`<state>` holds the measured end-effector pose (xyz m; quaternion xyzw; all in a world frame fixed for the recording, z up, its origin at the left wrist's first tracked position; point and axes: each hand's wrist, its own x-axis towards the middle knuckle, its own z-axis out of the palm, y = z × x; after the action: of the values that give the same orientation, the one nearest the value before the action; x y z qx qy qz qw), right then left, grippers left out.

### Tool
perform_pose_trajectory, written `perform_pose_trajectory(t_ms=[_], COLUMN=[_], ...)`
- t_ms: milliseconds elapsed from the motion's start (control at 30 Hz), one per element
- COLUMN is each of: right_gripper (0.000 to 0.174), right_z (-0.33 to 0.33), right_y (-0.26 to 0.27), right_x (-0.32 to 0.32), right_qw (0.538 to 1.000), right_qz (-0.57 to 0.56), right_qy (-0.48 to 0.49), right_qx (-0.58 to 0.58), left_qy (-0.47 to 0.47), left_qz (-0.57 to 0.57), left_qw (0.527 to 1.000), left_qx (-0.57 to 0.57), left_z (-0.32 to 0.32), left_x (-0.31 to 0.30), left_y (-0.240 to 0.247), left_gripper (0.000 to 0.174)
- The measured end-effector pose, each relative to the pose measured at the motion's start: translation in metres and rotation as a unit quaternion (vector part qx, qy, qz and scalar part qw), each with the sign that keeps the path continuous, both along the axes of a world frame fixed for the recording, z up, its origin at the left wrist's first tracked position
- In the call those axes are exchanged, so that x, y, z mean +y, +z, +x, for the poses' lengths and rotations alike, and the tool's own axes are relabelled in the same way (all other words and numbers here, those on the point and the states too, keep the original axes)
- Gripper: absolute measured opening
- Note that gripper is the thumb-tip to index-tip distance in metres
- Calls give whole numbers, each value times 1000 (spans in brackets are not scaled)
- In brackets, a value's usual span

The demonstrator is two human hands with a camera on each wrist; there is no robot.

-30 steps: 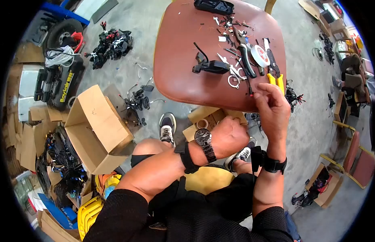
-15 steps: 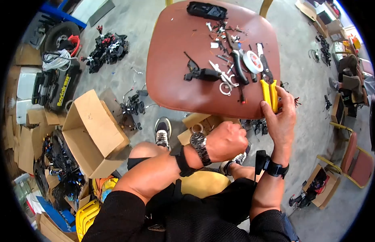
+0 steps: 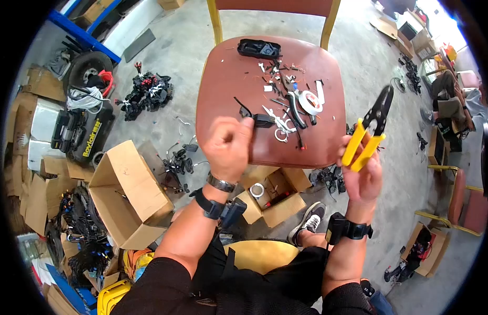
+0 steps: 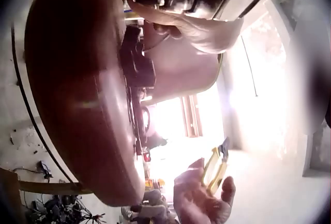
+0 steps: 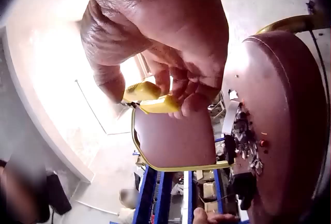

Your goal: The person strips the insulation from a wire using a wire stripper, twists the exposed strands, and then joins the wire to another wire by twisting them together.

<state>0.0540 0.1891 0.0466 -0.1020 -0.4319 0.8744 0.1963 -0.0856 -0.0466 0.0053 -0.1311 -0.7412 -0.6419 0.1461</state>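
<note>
Right hand [image 3: 364,181] is gripping yellow-handled black pliers [image 3: 379,113], possibly dropping them through slackening; left hand [image 3: 228,147], grip unclear

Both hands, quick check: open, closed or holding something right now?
Left hand: cannot be told from these views.
Right hand: closed, holding the yellow-handled tool.

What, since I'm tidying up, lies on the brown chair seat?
White scissors, a tape roll, black-handled pliers, a black tray, a black part and small scraps. Whatever lies behind the left grip is covered.
</note>
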Motion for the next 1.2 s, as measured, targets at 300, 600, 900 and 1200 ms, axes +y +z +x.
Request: perform_pose_trajectory(t_ms=[300, 600, 900, 1200], right_gripper=[31, 27, 29, 29], right_z=[3, 15, 31, 48], right_y=[-15, -13, -11, -9], right_x=[-39, -46, -44, -49], right_qw=[967, 939, 920, 926], right_qz=[131, 234, 306, 293], right_qy=[94, 147, 148, 151], right_qx=[-199, -206, -196, -182], left_qy=[8, -105, -360, -420], left_qz=[-110, 51, 208, 153], left_qw=[993, 993, 874, 840], left_qx=[36, -13, -249, -309], left_z=[-25, -29, -8, 39], left_x=[-2, 5, -7, 2], left_y=[-8, -14, 16, 13], left_gripper=[21, 13, 21, 17])
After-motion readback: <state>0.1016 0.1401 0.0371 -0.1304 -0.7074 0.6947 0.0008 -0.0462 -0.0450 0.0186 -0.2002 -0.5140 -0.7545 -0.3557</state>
